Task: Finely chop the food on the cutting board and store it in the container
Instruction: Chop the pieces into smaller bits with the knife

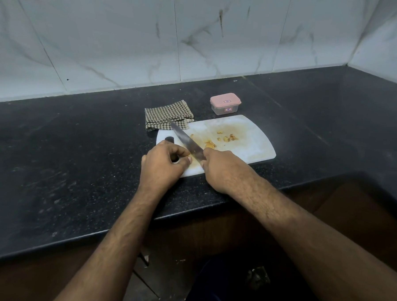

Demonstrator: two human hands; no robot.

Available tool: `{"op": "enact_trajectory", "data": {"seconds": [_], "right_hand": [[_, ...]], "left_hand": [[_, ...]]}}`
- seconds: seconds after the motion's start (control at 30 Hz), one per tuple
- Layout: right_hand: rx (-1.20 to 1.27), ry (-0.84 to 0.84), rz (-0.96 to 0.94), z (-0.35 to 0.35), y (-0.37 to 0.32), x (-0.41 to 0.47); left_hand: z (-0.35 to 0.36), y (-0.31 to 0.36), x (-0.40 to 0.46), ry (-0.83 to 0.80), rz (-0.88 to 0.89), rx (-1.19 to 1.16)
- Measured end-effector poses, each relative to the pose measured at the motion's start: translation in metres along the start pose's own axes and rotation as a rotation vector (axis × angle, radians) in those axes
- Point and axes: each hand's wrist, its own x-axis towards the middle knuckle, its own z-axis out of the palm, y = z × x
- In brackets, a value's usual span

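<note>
A: Status? The food [225, 138] lies in yellow pieces on the cutting board [250, 144], still coarse.

B: Chopping stage. The right hand [222, 167] grips the knife [186, 140]; the left hand [162, 162] is curled beside the blade, contents not discernible.

A: Next?

B: Regroup the pieces, chop finer. The container [225, 104] stays lidded on the counter [77, 157].

You see two small labels on the container [225, 104], upper middle of the frame, one on its lid and one on its side; neither is legible.
</note>
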Motion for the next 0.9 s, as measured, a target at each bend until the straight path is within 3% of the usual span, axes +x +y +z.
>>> {"op": "enact_trajectory", "data": {"seconds": [0.9], "right_hand": [[-0.092, -0.012, -0.003, 0.012, -0.001, 0.020]], "left_hand": [[0.002, -0.006, 0.002, 0.013, 0.049, -0.013]]}}
